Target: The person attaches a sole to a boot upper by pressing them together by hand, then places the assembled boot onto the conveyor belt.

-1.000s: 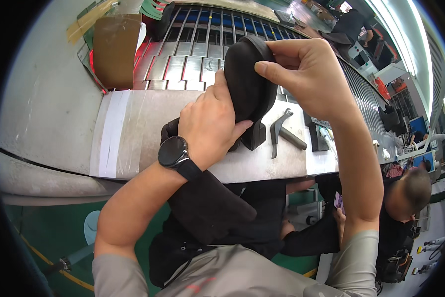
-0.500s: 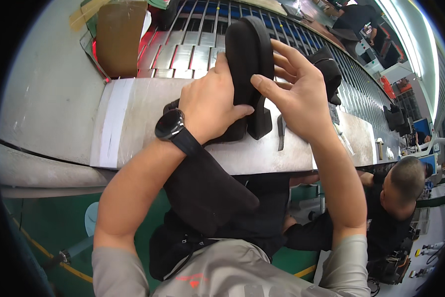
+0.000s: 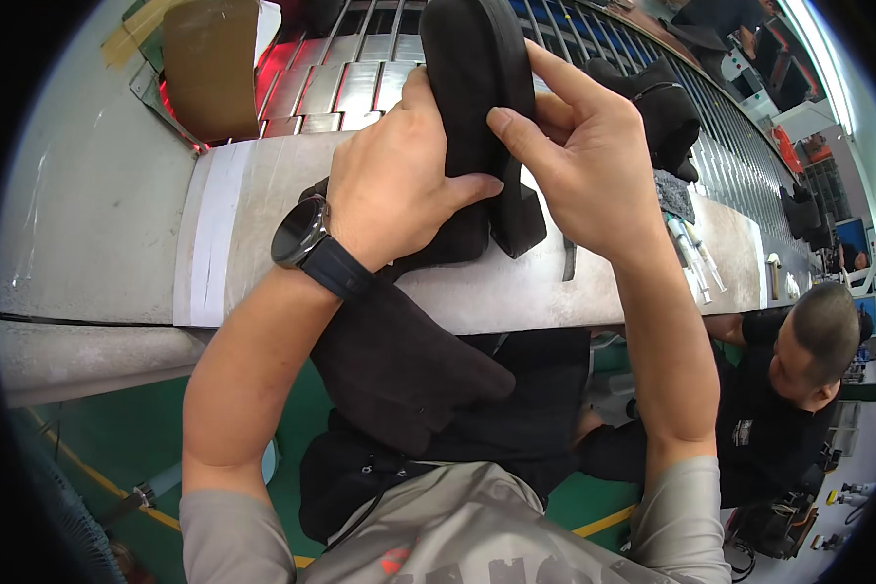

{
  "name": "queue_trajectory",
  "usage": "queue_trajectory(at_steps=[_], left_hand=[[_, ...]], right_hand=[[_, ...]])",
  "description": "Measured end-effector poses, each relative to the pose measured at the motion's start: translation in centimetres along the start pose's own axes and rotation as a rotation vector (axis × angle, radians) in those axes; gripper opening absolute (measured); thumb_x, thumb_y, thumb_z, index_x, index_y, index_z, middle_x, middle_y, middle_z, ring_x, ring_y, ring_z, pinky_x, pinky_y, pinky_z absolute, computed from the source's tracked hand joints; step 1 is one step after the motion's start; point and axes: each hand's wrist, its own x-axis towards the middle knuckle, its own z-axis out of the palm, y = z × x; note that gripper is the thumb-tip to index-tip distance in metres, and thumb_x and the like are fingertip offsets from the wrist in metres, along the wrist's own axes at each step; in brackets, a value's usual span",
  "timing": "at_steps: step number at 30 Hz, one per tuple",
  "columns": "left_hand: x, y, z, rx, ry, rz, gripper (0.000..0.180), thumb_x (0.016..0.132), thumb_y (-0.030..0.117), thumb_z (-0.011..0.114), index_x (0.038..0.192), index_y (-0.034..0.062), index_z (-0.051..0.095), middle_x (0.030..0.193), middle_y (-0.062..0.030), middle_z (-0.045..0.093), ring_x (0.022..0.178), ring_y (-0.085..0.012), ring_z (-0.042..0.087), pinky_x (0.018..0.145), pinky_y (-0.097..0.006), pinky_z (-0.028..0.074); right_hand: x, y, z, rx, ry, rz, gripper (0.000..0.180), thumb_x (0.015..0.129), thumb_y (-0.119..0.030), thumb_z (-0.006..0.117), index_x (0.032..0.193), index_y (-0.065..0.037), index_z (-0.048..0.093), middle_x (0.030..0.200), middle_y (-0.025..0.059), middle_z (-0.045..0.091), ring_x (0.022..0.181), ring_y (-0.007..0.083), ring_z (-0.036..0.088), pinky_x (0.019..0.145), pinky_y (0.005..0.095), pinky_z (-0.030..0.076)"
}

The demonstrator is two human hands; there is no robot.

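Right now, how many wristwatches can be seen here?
1: the black wristwatch, worn at the wrist of the left hand, which holds the dark boot. The wrist of the right hand is bare. Another may be hidden on the co-worker.

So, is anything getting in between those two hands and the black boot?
Nothing visible does. The left hand grips the black boot directly, and the right hand appears to touch the edge of its sole.

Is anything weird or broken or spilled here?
Nothing that I can see looks spilled or broken. One slightly odd thing: a dark, soft-looking flap droops over the front edge of the bench, below the left hand, instead of lying on top.
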Motion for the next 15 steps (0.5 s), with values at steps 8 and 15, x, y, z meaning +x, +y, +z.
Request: queue_trajectory(at_steps=[8, 15], left_hand=[[0.5, -0.8, -0.1, 0.06, -0.003, -0.016, 0.091, 0.081, 0.03, 0.091, 0.15, -0.0048, 0.042, 0.116, -0.0266, 0.076, 0.109, -0.0442, 0.073, 0.093, -0.048, 0.059], [0.5, -2.7, -0.9, -0.051, -0.03, 0.102, 0.099, 0.079, 0.03, 0.094, 0.154, -0.0065, 0.04, 0.122, -0.0275, 0.074, 0.115, -0.0444, 0.072, 0.098, -0.048, 0.057]], right_hand=[[-0.9, -0.8, 2.6, -0.527, 0.055, -0.109, 0.06, 0.091, -0.003, 0.068, 0.147, 0.013, 0.052, 0.097, 0.0334, 0.073, 0.09, 0.0461, 0.076, 0.079, 0.0463, 0.061], [3.7, 3.3, 2.1, 0.061, 0.212, -0.141, 0.047, 0.098, -0.028, 0.072, 0.131, 0.006, 0.069, 0.112, 0.0225, 0.077, 0.108, 0.0298, 0.075, 0.097, 0.0407, 0.056]])
